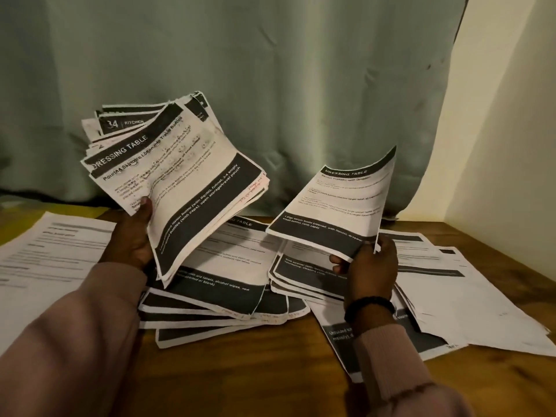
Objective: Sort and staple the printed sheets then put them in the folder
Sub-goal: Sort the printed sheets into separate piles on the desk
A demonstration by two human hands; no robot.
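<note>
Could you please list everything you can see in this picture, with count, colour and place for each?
held stack of sheets: many, white with black bands, fanned, raised at left
single sheet: one, white with black bands, raised at right
sorted piles: several overlapping piles, white and black, on the table centre
loose pages: several, mostly white, flat at far left and far right
table: one, brown wood, under everything
curtain: one, pale green, behind the table
wall: cream, at right
wristband: one, black, on right wrist
sleeves: two, dusty pink
left hand: grips the stack
right hand: pinches the single sheet
</note>
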